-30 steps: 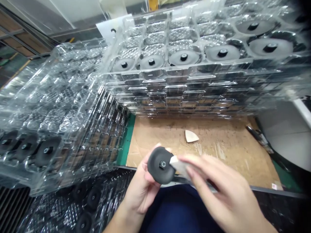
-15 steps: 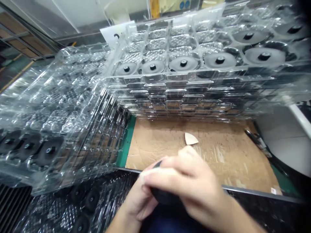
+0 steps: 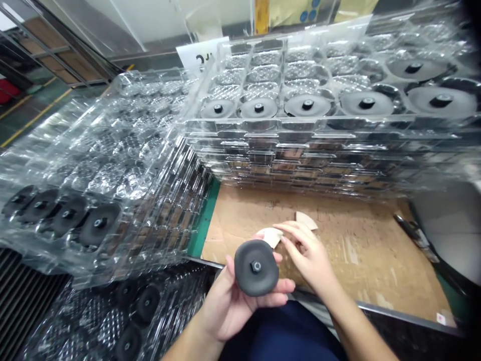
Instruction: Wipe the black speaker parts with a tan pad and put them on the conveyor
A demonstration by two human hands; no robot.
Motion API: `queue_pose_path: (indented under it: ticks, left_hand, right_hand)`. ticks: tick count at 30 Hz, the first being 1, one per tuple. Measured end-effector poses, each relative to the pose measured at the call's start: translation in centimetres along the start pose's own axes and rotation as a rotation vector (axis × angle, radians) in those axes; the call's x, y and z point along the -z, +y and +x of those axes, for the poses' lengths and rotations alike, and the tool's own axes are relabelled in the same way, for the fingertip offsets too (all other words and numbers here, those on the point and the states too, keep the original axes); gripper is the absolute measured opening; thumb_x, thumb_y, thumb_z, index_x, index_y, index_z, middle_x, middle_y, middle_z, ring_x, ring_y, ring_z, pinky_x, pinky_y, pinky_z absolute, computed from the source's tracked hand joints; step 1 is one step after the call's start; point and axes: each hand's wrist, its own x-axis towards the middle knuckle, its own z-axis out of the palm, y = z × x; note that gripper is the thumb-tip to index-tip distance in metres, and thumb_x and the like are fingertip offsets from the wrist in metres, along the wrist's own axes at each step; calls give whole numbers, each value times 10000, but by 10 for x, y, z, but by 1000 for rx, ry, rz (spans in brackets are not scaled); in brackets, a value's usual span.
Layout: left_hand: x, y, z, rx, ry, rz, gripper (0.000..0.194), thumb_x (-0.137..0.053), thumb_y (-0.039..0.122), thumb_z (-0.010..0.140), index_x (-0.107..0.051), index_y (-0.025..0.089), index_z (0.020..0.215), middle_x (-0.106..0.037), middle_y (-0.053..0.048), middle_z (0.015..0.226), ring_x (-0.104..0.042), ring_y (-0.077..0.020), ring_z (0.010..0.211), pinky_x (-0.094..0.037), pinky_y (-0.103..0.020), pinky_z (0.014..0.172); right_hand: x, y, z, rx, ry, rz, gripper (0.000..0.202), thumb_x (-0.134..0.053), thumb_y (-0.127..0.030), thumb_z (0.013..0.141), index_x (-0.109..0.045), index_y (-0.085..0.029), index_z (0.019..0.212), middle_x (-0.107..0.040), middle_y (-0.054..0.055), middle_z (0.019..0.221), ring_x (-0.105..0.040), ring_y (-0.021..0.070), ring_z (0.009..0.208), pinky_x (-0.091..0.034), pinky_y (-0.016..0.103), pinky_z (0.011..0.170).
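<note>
One black disc [image 3: 256,267] with a raised centre stud sits face up in the left hand [image 3: 238,301], gripped by the thumb at its rim with fingers underneath. Clock directions run from this disc. Half a second ago the right hand covered it; now the right hand [image 3: 305,250] is at three o'clock, and the disc's face is exposed. The right grip pinches one white wedge [image 3: 271,236] at one o'clock; I cannot tell whether the wedge touches the disc. A second wedge [image 3: 306,220] lies at two o'clock on a cardboard sheet [image 3: 356,255] covering the green tabletop [image 3: 205,220].

The disc is near the tabletop's front edge. The widest open cardboard stretches toward three o'clock, as far as one dark tool [image 3: 415,235].

Clear trays wall in the rest: one stack [image 3: 263,135] at one o'clock, six discs visible on top; another [image 3: 112,150] at ten, four discs visible.
</note>
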Motion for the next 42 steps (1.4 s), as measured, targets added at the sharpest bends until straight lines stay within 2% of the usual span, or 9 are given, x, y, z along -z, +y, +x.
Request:
queue_pose_path:
  ticks: [5,7,10,13,19,23,29,38,42]
  left_hand:
    - [4,2,7,-424,83,826,895,-626,297,750,21,420,1356,-503,-66,1219,-541,-252,1075,-390,-436,949]
    - [5,3,10,-559,63,1170,1060,-671,115,698,112,447,1330,-477,-50,1229,-457,-239,1162,-305,-453,1010]
    - [6,4,13,-648,18,1355,1136,-675,20,655,139,462,1314,-481,-46,1225,-462,-229,1152,-317,-453,992]
    - [7,5,13,-654,-22,1372,1136,-680,5,637,115,424,1332,-484,-83,1244,-482,-246,1139,-338,-454,978]
    - [8,9,7,-549,36,1228,1159,-747,63,580,60,296,1379,-549,-103,1166,-516,-259,1096,-321,-423,994]
    - [7,10,5,-451,54,1120,1129,-773,121,556,-29,191,1402,-604,-98,1044,-562,-255,1011,-340,-363,972]
    - [13,5,4,-329,33,1018,1107,-732,247,634,73,248,1393,-577,-99,1077,-537,-277,1051,-324,-422,983]
    - [4,6,11,-186,-27,934,1138,-755,351,582,23,215,1401,-600,-105,1023,-563,-283,1001,-342,-424,959]
    - [3,1,14,-176,-10,971,1169,-792,279,538,-5,231,1401,-616,-91,1012,-570,-272,998,-337,-410,970]
  right_hand:
    - [22,-15,-9,-14,19,29,178,-491,-242,855,-617,-221,978,-616,27,974,-576,112,723,-478,234,647]
    - [25,-15,-17,-14,45,38,157,-515,-238,843,-624,-217,953,-624,29,941,-586,124,762,-479,224,637]
    - [28,-18,-30,1,140,57,138,-531,-200,835,-622,-218,937,-612,37,922,-577,143,849,-474,223,657]
    - [32,-27,-36,65,159,141,157,-550,-154,818,-620,-228,938,-602,39,913,-573,144,848,-473,225,663]
    - [36,-49,-19,-161,-369,557,216,-605,-221,796,-617,-256,1009,-652,-10,822,-605,95,746,-481,201,679]
    - [38,-53,-7,-242,-555,712,214,-621,-231,789,-636,-244,1002,-657,-17,805,-582,63,717,-455,172,678]
    - [38,-51,-3,-277,-602,767,236,-656,-212,758,-650,-271,987,-624,-45,772,-546,32,669,-422,141,640]
    - [47,-49,-7,-304,-623,825,193,-686,-211,717,-687,-229,909,-678,-20,733,-617,76,668,-488,182,667]
    - [49,-48,-13,-309,-556,760,106,-687,-207,710,-703,-216,814,-688,-9,779,-634,95,721,-501,181,677]
